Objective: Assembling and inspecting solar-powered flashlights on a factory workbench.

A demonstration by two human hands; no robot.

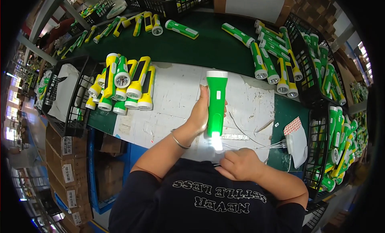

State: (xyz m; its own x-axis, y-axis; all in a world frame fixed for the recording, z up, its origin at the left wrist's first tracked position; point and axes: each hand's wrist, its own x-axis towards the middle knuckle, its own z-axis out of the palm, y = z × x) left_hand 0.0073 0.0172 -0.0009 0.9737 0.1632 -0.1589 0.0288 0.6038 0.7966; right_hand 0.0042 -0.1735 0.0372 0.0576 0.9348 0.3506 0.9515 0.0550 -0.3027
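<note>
Dark green surface point(200, 48) spans the scene, with one white board point(176, 88) lying on its near part. At least four black mesh crates stand around it. Two are on the right: the far right crate point(300, 44) and the near right crate point(319, 114), both loaded with green, yellow and white flashlights, too overlapped to count. The left crate point(68, 127) has a crumpled white sheet point(66, 88) in it; what the far crate point(178, 8) holds cannot be told. One cardboard box point(252, 4) stands to the right of that far crate.

Loose flashlights form three groups: at least ten in the left pile point(121, 68), about ten in the far right cluster point(258, 60), and at least eight in the far left row point(138, 26), with one lone flashlight point(181, 29) to its right.

One more, the green flashlight point(216, 104), is over the middle of the board, white head pointing far, near end lit. The left grip point(199, 114) is wrapped around it. The right grip point(240, 164) is near it, fingers curled; whether it holds anything I cannot tell. One white device point(296, 144) sits at right, several thin white cables point(274, 145) running from it toward the right grip.
</note>
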